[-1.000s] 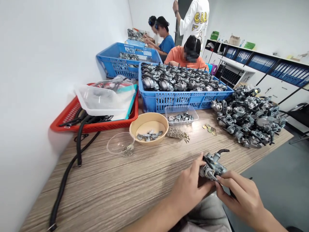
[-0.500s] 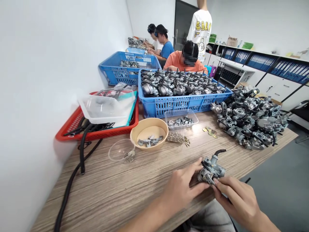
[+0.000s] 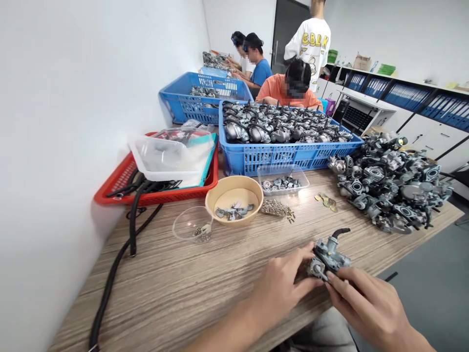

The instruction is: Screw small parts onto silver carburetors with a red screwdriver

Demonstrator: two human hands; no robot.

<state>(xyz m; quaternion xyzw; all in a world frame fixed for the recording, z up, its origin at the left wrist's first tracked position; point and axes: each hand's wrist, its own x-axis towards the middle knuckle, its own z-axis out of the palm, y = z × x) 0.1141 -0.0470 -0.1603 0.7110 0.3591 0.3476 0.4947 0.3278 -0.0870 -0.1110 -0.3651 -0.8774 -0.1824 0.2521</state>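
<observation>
A grey metal carburetor (image 3: 333,255) with a short black hose on top rests at the table's front edge, between my hands. My left hand (image 3: 282,278) grips it from the left, thumb low and fingers along the far side. From the right, my right hand (image 3: 370,298) pinches near a small lever on its near face; the fingertips partly hide what they touch. Beyond the hands lie several flat brass-coloured plates (image 3: 326,201) and a spilled clear container of small screws (image 3: 274,208).
A heap of carburetors (image 3: 392,181) stands at right. Behind are a blue crate (image 3: 286,159) full of carburetors, a clear tray of small parts (image 3: 284,182), a cream bowl (image 3: 234,186) and a red basket (image 3: 161,197). Black hoses (image 3: 110,278) run down the left. Several people sit or stand beyond.
The whole view has shifted slightly, so the scene sits a little further right. Both hands stay on the carburetor, with little visible change in grip.
</observation>
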